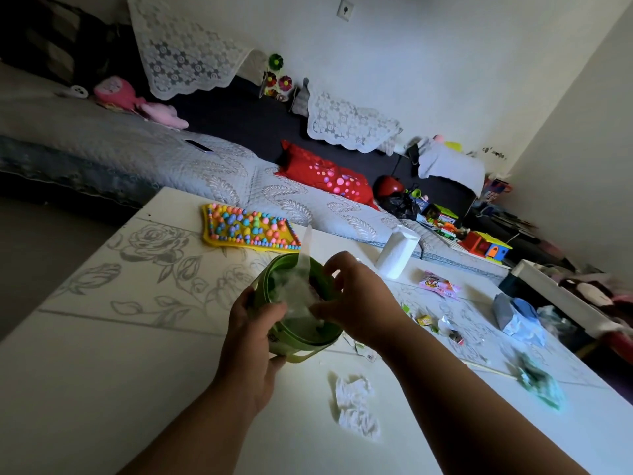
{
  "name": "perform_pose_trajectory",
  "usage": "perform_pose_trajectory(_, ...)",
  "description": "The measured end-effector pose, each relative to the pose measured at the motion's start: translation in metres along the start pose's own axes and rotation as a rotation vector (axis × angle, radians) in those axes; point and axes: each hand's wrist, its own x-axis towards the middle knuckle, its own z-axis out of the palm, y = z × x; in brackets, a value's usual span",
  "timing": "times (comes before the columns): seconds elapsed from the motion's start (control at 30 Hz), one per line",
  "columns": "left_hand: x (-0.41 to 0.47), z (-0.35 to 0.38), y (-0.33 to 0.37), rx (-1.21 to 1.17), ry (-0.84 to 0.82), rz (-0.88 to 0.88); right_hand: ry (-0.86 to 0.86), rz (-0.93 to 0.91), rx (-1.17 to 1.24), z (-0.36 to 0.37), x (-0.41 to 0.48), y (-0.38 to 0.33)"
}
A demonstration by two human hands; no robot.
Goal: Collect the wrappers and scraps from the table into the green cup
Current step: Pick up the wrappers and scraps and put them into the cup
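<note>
Crumpled white tissue (356, 406) lies on the table (102, 371) nearest you, lower centre. Just beyond it, at frame centre, your left hand (253, 337) is wrapped round the tilted green cup (308, 334), thumb over the rim. Your right hand (356, 296) pinches a clear wrapper (298, 286) that fills the cup mouth, one strip sticking up out of it. To the right are small scraps (442, 327) and a blurred green wrapper (539, 385). Farther back are a pink wrapper (436, 284), a white cylinder (397, 252) and a yellow beaded mat (250, 228).
</note>
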Motion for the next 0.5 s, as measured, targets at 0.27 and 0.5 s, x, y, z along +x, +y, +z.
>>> perform_pose_trajectory(0.27, -0.002, 0.001, -0.003, 0.042, -0.030, 0.003, -0.223, -0.192, -0.175, 0.013, -0.005, -0.014)
perform_pose_trajectory(0.5, -0.003, -0.002, 0.001, 0.069, -0.032, -0.001, -0.385, -0.234, -0.305, 0.018, -0.004, -0.021)
